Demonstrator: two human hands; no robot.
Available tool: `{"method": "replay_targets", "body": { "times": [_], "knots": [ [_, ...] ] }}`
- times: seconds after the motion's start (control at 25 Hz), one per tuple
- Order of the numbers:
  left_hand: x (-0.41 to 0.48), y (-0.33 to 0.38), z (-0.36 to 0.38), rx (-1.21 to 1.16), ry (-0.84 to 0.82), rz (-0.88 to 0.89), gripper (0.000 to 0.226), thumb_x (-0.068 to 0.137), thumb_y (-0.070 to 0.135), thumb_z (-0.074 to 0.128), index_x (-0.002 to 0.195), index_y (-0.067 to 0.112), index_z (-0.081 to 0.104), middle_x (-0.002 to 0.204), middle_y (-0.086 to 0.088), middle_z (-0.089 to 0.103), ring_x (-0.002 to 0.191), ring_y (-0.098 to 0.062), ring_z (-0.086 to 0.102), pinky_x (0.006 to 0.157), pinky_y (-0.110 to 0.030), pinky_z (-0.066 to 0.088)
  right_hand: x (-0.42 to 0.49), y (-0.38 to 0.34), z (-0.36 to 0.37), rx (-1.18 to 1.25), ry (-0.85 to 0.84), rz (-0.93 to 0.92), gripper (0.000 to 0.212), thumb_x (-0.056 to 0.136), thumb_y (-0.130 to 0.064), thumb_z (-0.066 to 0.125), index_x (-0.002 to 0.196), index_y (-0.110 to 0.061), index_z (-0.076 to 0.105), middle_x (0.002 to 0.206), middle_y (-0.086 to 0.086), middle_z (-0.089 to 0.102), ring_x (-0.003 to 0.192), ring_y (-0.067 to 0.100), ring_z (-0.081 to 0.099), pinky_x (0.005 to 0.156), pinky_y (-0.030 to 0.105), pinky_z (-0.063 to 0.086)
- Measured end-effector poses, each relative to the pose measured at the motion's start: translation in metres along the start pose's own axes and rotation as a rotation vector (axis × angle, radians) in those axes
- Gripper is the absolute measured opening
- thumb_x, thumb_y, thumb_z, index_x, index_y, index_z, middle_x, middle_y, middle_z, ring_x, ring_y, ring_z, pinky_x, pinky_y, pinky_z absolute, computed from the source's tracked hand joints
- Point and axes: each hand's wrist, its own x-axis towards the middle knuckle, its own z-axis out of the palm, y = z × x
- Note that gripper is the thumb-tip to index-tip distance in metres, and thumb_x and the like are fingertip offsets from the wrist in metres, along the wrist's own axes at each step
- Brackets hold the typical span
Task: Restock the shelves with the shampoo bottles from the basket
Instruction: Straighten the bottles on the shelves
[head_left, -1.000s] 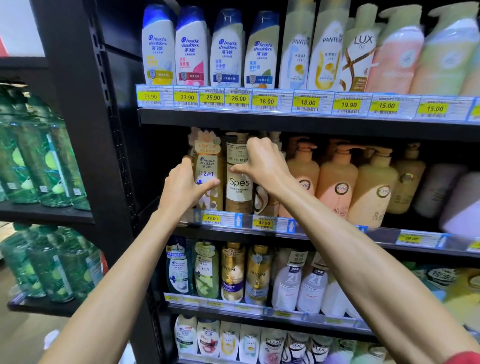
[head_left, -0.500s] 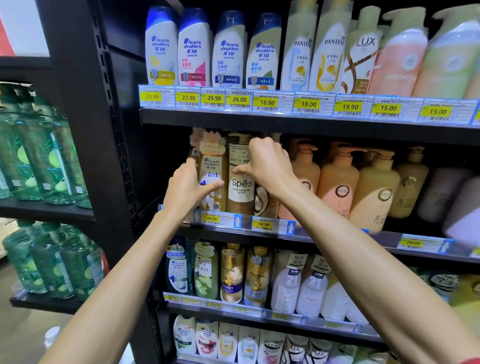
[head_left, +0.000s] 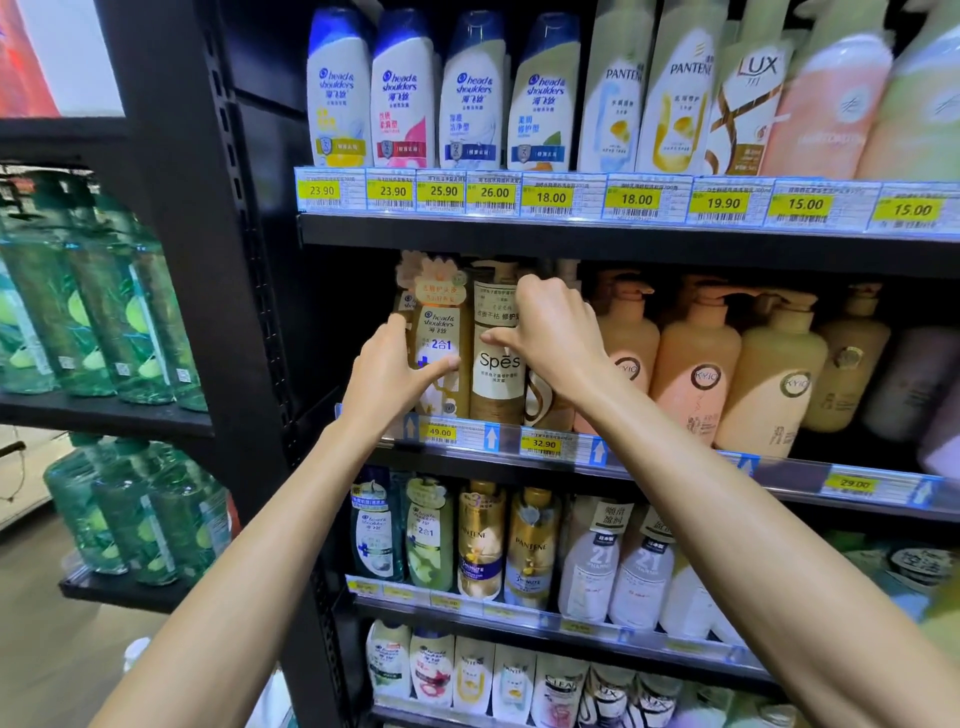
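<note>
Both hands are up at the middle shelf (head_left: 789, 475), right at its left end. The left hand (head_left: 387, 379) is wrapped round the Head & Shoulders bottle (head_left: 439, 332), thumb across the label and fingers (head_left: 397, 327) curled behind its left side. The right hand (head_left: 556, 338) has the tall Spes bottle (head_left: 496, 374), thumb on the front and fingers curled over near the top. Both bottles stand upright behind the price rail (head_left: 457, 434), touching each other. The basket is nowhere in view. Here's the worry: this row is packed tight. The brown swirl bottle (head_left: 540, 410) sits hard against the Spes one, half hidden under the right hand, so any sideways shove could tip it. The peach pump bottle (head_left: 628, 353) is just beside the right wrist, and one careless twist could knock its pump head. The cardboard topper (head_left: 441, 283) on the Head & Shoulders bottle reaches close to the upper shelf (head_left: 571, 244), so lifting could snag or crumple it. A high grip on a tall, narrow bottle gives poor control too. If its base catches on the rail, it could pitch forward off the shelf. What stands behind these two cannot be seen, so pushing back blind could topple something.
</note>
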Motion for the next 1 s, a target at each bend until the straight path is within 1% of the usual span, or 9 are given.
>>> {"method": "replay_targets", "body": {
  "times": [0.12, 0.2, 0.36, 0.52, 0.56, 0.64, 0.72, 0.8, 1.0],
  "knots": [
    [0.003, -0.014, -0.008, -0.087, -0.035, 0.042, 0.045, 0.084, 0.053, 0.073, 0.104, 0.019, 0.051, 0.112, 0.0, 0.068, 0.093, -0.014, 0.062, 0.065, -0.024, 0.047, -0.005, -0.003, 0.001, -0.019, 0.04, 0.053, 0.047, 0.08, -0.047, 0.077, 0.091, -0.013, 0.047, 0.099, 0.013, 0.067, 0.094, 0.038, 0.065, 0.064, 0.035, 0.038],
    [0.004, -0.024, -0.01, -0.14, -0.04, 0.071, 0.048, 0.086, 0.052, 0.072, 0.113, 0.018, 0.054, 0.117, -0.001, 0.067, 0.1, -0.014, 0.061, 0.072, -0.023, 0.044, -0.01, -0.005, -0.002, -0.033, 0.079, 0.107, 0.049, 0.082, -0.047, 0.075, 0.102, -0.01, 0.051, 0.103, 0.012, 0.065, 0.096, 0.038, 0.064, 0.065, 0.035, 0.037],
    [0.004, -0.042, -0.011, -0.23, -0.02, 0.036, 0.077, 0.082, 0.054, 0.075, 0.136, 0.01, 0.042, 0.132, -0.011, 0.05, 0.119, -0.022, 0.051, 0.089, -0.027, 0.039, -0.024, -0.018, -0.003, -0.12, 0.179, 0.133, 0.051, 0.089, -0.044, 0.068, 0.122, -0.011, 0.049, 0.12, 0.01, 0.056, 0.099, 0.04, 0.062, 0.066, 0.037, 0.037],
    [0.015, -0.048, -0.007, -0.331, -0.201, -0.063, 0.104, 0.069, 0.06, 0.082, 0.143, 0.007, 0.032, 0.143, -0.015, 0.042, 0.128, -0.027, 0.048, 0.094, -0.025, 0.037, -0.027, -0.036, -0.004, -0.101, 0.161, 0.072, 0.054, 0.092, -0.045, 0.063, 0.136, -0.018, 0.047, 0.134, 0.003, 0.05, 0.106, 0.036, 0.062, 0.075, 0.04, 0.048],
    [0.019, -0.049, -0.005, -0.32, -0.251, -0.093, 0.098, 0.065, 0.064, 0.082, 0.133, 0.007, 0.039, 0.134, -0.013, 0.049, 0.116, -0.023, 0.055, 0.088, -0.022, 0.042, -0.024, -0.04, -0.004, -0.087, 0.131, 0.049, 0.055, 0.092, -0.046, 0.063, 0.138, -0.02, 0.046, 0.136, 0.001, 0.049, 0.108, 0.034, 0.062, 0.079, 0.042, 0.05],
    [0.026, -0.05, 0.0, -0.278, -0.343, -0.147, 0.078, 0.058, 0.074, 0.077, 0.095, 0.013, 0.047, 0.096, -0.002, 0.063, 0.076, -0.007, 0.058, 0.057, -0.017, 0.042, -0.018, -0.045, -0.002, -0.062, 0.085, 0.033, 0.059, 0.091, -0.047, 0.063, 0.14, -0.021, 0.043, 0.137, 0.0, 0.048, 0.111, 0.033, 0.061, 0.083, 0.044, 0.052],
    [0.031, -0.052, 0.003, -0.285, -0.406, -0.141, 0.072, 0.053, 0.081, 0.072, 0.07, 0.017, 0.042, 0.058, 0.01, 0.05, 0.043, -0.001, 0.042, 0.042, -0.015, 0.031, -0.01, -0.05, 0.0, -0.062, 0.051, 0.026, 0.062, 0.09, -0.049, 0.064, 0.14, -0.02, 0.041, 0.135, 0.001, 0.051, 0.109, 0.034, 0.061, 0.081, 0.043, 0.051],
    [0.035, -0.053, 0.006, -0.284, -0.455, -0.105, 0.073, 0.051, 0.082, 0.07, 0.06, 0.018, 0.038, 0.044, 0.012, 0.036, 0.034, -0.003, 0.029, 0.04, -0.018, 0.024, -0.005, -0.052, 0.005, -0.079, 0.027, -0.005, 0.063, 0.088, -0.051, 0.065, 0.137, -0.019, 0.041, 0.127, 0.004, 0.055, 0.103, 0.035, 0.062, 0.077, 0.041, 0.048],
    [0.044, -0.058, 0.011, -0.234, -0.483, -0.082, 0.069, 0.064, 0.074, 0.076, 0.053, 0.021, 0.034, 0.032, 0.011, 0.029, 0.028, -0.005, 0.027, 0.037, -0.015, 0.021, 0.008, -0.051, 0.018, -0.153, 0.048, 0.011, 0.059, 0.081, -0.059, 0.07, 0.113, -0.015, 0.045, 0.101, 0.006, 0.063, 0.088, 0.034, 0.064, 0.063, 0.034, 0.036]
  ]
}}
